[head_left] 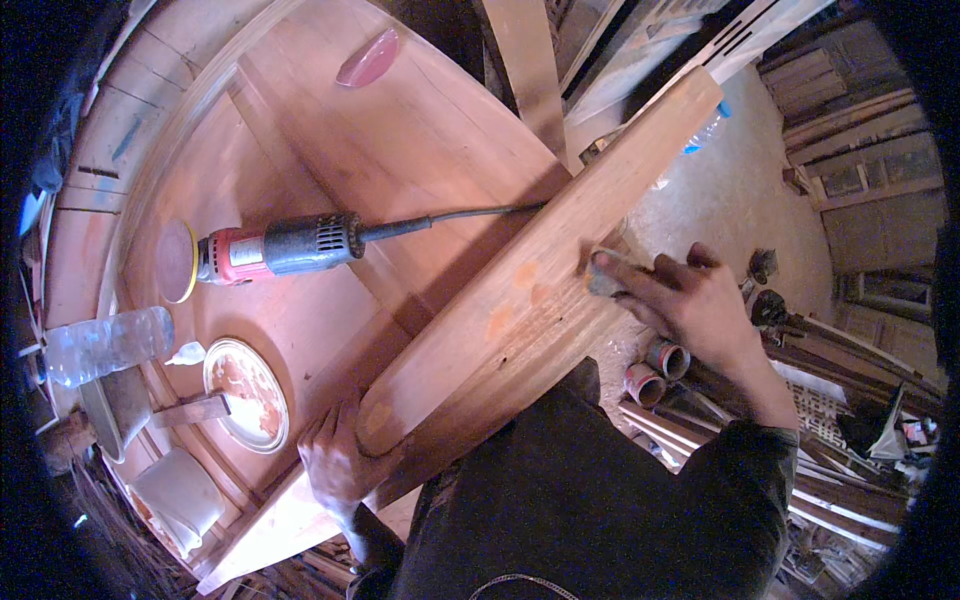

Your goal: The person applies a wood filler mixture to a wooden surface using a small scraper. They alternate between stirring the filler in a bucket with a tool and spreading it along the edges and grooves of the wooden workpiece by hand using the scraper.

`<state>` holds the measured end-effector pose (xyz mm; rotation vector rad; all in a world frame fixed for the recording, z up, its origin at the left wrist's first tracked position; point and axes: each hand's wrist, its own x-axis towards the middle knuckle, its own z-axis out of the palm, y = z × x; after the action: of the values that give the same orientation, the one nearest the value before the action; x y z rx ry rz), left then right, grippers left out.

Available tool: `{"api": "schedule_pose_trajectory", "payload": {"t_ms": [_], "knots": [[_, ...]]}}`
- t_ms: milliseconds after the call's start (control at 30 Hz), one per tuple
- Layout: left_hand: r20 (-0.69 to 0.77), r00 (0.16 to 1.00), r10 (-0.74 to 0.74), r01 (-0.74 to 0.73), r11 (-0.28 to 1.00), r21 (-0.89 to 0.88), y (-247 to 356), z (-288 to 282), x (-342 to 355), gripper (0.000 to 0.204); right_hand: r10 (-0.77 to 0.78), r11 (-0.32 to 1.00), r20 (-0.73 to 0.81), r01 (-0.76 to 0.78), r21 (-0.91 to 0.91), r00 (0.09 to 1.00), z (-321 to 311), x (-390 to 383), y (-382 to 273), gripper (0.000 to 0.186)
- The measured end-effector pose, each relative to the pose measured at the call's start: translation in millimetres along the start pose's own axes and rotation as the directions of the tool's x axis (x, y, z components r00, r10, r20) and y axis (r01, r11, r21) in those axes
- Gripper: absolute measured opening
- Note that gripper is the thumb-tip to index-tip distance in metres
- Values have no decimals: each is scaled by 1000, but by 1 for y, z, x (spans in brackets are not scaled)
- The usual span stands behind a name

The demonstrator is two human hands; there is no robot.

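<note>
A long wooden board (575,225) with a rounded end and orange filler patches lies slantwise before me, from lower left to upper right. My left hand (335,450) is closed round its near left end. On the board's right side, the fingers of my right hand (700,305) press a small grey-green pad (602,278), perhaps folded sandpaper, against the wood. The pad is partly hidden under the fingertips. Left of the board, a red and black power sander (285,247) with a round yellow-rimmed disc (177,261) rests on a large wooden panel (300,150).
On the panel are a round lid (245,395) smeared with filler, a scraper (195,410), a plastic bottle (110,345) and a reddish disc piece (368,58). The sander's cord (480,213) runs beneath the board. A white bucket (178,500) stands lower left; two cans (645,383) stand right.
</note>
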<state>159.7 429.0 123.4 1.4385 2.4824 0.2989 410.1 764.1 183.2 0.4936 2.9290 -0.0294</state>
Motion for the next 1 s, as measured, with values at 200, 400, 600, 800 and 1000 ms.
{"api": "schedule_pose_trajectory", "payload": {"t_ms": [200, 400, 600, 800, 1000], "knots": [[92, 995, -46, 47, 999, -9, 2, -6, 5, 89, -135, 971, -75, 117, -211, 988, 5, 10, 3, 58], [40, 999, -37, 37, 999, 8, 4, -3, 3, 89, 155, 983, 118, -141, -121, 981, -21, 8, 37, 51], [34, 999, -11, 12, 1000, -20, -2, 0, 1, 89, -31, 998, -15, 30, -57, 999, -12, 6, 3, 53], [-33, 999, 8, -8, 1000, 2, -1, -1, -1, 84, -155, 969, -78, 136, -207, 985, -6, 21, 2, 55], [-218, 971, 102, -88, 993, 74, -24, 8, -24, 75, 47, 948, 17, -40, -316, 999, -27, 15, 33, 55]]}}
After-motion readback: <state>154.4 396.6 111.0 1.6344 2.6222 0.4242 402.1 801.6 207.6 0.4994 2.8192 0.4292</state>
